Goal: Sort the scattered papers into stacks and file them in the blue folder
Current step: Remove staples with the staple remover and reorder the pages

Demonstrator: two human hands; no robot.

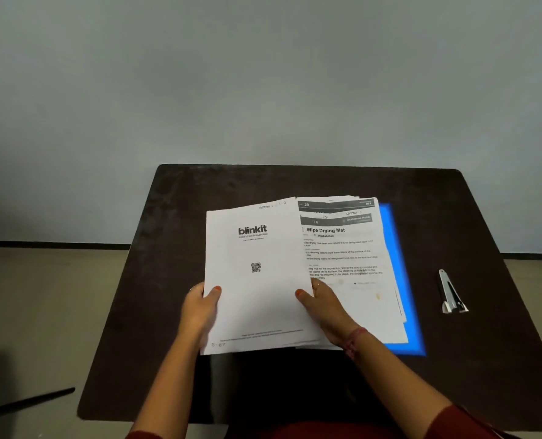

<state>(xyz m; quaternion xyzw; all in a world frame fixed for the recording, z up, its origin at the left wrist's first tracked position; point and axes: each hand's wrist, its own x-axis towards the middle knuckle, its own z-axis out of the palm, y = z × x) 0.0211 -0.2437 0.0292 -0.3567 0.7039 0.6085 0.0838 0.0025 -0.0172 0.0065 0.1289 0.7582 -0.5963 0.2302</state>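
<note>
Both hands grip white blinkit sheet (257, 280); blue folder (402, 280) beneath stack.

The left sheet (257, 280) read "blinkit" above a QR code, while the right stack's top page (342, 258) read "Wipe Drying Mat", "Workstation", under headers "2B" and "#14".

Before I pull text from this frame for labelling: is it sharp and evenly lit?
Head view: the blinkit sheet heading reads clearly, but the fine print on the Wipe Drying Mat page is soft; the blue folder looks oversaturated and glowing; the table edges bow from the wide-angle lens.
</note>
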